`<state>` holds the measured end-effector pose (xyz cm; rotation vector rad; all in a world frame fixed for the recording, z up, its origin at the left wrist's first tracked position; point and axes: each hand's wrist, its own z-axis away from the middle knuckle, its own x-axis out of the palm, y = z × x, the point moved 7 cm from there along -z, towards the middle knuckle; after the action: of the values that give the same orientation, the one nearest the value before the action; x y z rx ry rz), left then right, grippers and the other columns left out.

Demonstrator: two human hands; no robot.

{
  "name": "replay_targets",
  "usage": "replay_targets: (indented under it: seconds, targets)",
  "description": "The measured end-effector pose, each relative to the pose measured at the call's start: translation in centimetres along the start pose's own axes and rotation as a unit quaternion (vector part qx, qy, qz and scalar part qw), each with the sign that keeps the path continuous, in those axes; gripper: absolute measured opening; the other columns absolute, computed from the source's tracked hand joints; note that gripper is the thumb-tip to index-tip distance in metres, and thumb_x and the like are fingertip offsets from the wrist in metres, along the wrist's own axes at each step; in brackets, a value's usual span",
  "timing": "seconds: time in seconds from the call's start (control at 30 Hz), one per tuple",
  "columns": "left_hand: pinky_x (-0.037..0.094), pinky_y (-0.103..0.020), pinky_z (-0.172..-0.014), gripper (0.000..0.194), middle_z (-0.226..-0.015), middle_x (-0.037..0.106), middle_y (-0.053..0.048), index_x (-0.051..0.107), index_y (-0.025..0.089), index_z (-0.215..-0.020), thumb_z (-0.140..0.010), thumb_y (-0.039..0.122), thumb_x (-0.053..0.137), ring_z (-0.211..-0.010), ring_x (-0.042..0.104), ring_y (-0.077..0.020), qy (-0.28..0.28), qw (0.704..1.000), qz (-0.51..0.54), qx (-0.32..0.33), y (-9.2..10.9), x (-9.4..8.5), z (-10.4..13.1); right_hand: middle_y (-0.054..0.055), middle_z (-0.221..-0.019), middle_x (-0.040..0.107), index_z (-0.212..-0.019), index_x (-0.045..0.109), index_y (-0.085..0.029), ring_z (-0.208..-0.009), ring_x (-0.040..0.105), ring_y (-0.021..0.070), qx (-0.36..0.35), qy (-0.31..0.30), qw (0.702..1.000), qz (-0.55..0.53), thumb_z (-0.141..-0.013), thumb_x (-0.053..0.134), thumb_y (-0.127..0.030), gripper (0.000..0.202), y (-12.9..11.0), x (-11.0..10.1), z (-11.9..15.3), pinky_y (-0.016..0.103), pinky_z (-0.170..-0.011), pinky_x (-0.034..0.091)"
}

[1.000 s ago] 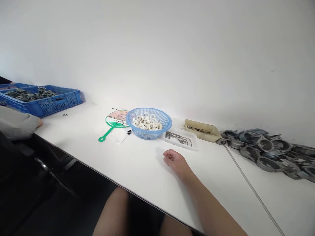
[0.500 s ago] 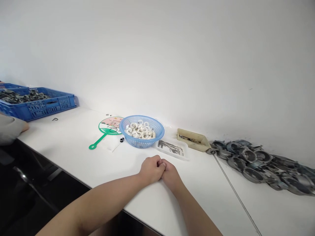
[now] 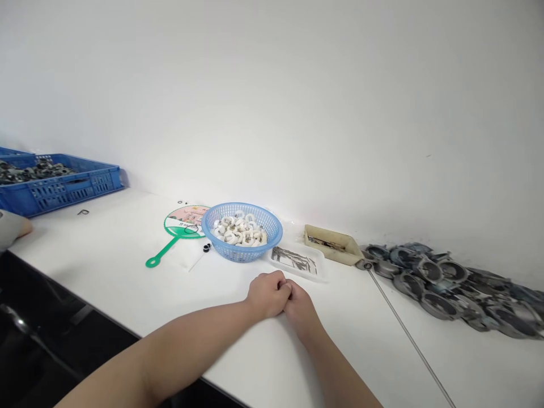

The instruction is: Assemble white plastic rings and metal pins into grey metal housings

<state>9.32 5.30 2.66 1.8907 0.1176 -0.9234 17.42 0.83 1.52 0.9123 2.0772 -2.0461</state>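
At the left end of the bench (image 3: 127,226), we are seeing a blue crate (image 3: 80,190), which is standing along the back edge and is holding many metal parts (image 3: 42,168). In front of this crate, a co-worker's hand (image 3: 26,226) is showing near the front edge. A black loop (image 3: 83,212) is lying just beside the crate. Farther right, a round fan (image 3: 187,215) is lying flat, and its green handle (image 3: 170,247) is pointing toward the front edge. A small black part (image 3: 206,248) is lying between the fan and a blue basket (image 3: 242,253), which is carrying white rings (image 3: 242,229).

In the middle, we are holding our left hand (image 3: 267,294) and right hand (image 3: 300,309) together, the knuckles touching. We are curling the fingers of both hands inward, pressed together; we cannot tell if something is inside. Just behind our hands, a clear tray (image 3: 322,266) with thin metal pieces (image 3: 295,260) is lying near the basket. Next, a beige box (image 3: 335,255) is standing toward the back edge. At the right end, grey metal casings (image 3: 450,289) are lying in a heap.
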Motion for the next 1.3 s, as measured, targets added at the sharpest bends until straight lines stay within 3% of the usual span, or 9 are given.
replay_targets:
  seconds: [0.27,0.9,1.3]
  targets:
    - [0.037,-0.023,-0.057,0.022,-0.063,0.056,0.002,0.049,0.017,-0.064,-0.079,0.032,0.043,-0.063,0.051,-0.0118,-0.015,0.995,0.095,0.009,-1.0,-0.7,1.5,0.001,-0.077,0.064,-0.076,0.056,-0.018,-0.076,0.057,0.0177,-0.004,-0.044,0.999,0.028,-0.063,0.049,-0.019,0.014,-1.5,1.0,1.5,0.026,-0.064,0.044]
    - [0.033,-0.022,-0.052,0.022,-0.056,0.051,0.004,0.044,0.017,-0.056,-0.075,0.029,0.046,-0.058,0.047,-0.0104,-0.034,0.990,0.136,-0.022,-1.9,-0.5,2.1,-0.001,-0.076,0.062,-0.076,0.055,-0.019,-0.074,0.055,0.0161,0.002,-0.089,0.995,0.036,-0.061,0.055,-0.020,0.015,-0.3,2.1,1.6,0.024,-0.060,0.041]
    - [0.032,-0.022,-0.052,0.024,-0.056,0.051,0.004,0.045,0.017,-0.055,-0.075,0.030,0.045,-0.057,0.045,-0.0104,-0.060,0.987,0.150,-0.023,-1.9,-0.1,1.9,-0.002,-0.069,0.058,-0.073,0.055,-0.018,-0.066,0.050,0.0130,0.015,-0.075,0.997,0.034,-0.059,0.056,-0.021,0.014,0.2,1.7,1.3,0.022,-0.055,0.036]
